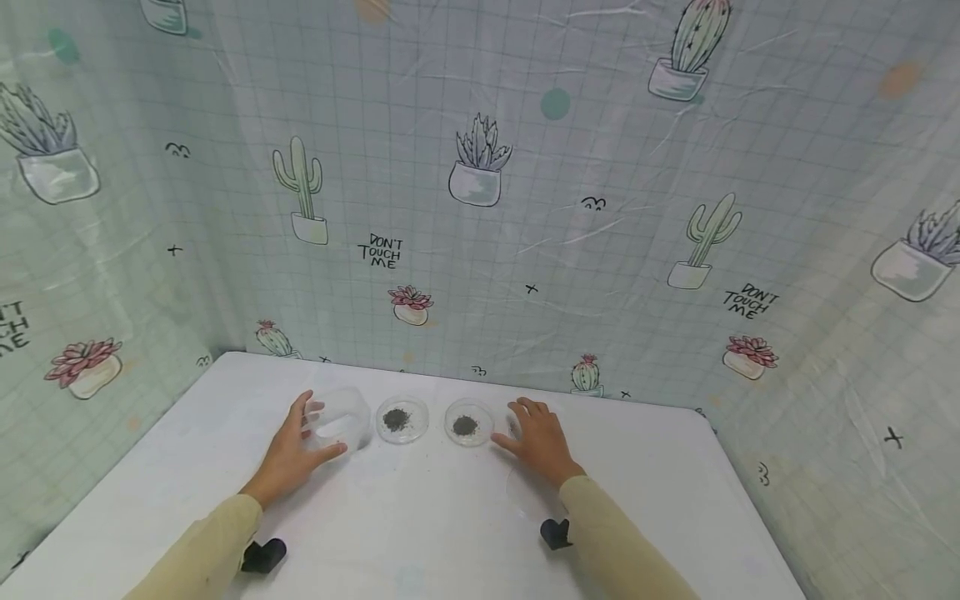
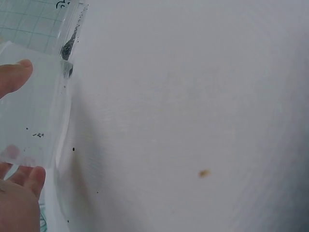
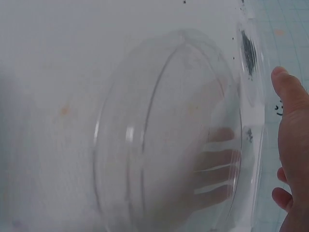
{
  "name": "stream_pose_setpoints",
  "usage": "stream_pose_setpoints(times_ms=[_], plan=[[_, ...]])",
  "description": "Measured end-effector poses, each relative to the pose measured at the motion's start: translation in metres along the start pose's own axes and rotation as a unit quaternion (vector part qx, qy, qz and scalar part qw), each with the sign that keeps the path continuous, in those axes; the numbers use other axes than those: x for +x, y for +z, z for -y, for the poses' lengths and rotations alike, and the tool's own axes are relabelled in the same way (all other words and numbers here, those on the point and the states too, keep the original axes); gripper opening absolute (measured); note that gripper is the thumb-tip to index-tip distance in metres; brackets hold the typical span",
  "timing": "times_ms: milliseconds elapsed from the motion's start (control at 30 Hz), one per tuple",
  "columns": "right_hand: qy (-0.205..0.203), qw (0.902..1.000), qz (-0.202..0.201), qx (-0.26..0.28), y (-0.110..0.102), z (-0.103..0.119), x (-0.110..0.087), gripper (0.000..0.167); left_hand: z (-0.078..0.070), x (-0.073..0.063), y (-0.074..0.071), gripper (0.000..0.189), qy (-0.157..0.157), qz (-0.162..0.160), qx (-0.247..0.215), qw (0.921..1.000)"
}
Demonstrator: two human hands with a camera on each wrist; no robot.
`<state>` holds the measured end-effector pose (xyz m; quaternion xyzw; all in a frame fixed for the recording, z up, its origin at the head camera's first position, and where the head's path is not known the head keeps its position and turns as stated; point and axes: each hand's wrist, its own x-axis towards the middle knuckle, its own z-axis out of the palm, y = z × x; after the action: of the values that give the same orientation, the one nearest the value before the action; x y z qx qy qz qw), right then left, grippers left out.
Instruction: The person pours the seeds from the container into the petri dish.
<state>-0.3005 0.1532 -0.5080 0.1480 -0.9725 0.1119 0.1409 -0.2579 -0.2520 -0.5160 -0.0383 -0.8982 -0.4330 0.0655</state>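
In the head view my left hand (image 1: pixel 288 446) grips a frosted, translucent plastic container (image 1: pixel 347 417), thumb on the near side and fingers on the far side. Some dark specks show on this container (image 2: pixel 48 116) in the left wrist view. Just right of it stand two clear petri dishes, the left dish (image 1: pixel 422 429) and the right dish (image 1: pixel 484 410), each bearing a small heap of dark grey powder. My right hand (image 1: pixel 542 443) hovers beside the right dish, thumb spread from loosely bent fingers. Clear plastic with dark specks (image 3: pixel 249 135) shows near its fingers.
A clear round lid or dish (image 3: pixel 145 140) lies on the white table (image 1: pixel 420 525) below my right hand, faint in the head view. Curtains (image 1: pixel 480 250) printed with cacti enclose the back and both sides. Small dark specks dot the tabletop.
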Motion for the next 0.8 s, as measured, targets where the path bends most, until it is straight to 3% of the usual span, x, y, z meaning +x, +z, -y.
stream_pose_setpoints(times_ms=[333, 800], plan=[[-0.007, 0.9999, -0.011, -0.006, -0.005, -0.012, -0.007, 0.066, -0.012, 0.005, -0.003, 0.102, 0.009, -0.012, -0.002, 0.9999], [0.004, 0.9999, -0.015, 0.000, -0.007, -0.024, -0.014, 0.066, -0.024, 0.006, -0.010, 0.104, 0.017, -0.012, 0.010, 0.9997]])
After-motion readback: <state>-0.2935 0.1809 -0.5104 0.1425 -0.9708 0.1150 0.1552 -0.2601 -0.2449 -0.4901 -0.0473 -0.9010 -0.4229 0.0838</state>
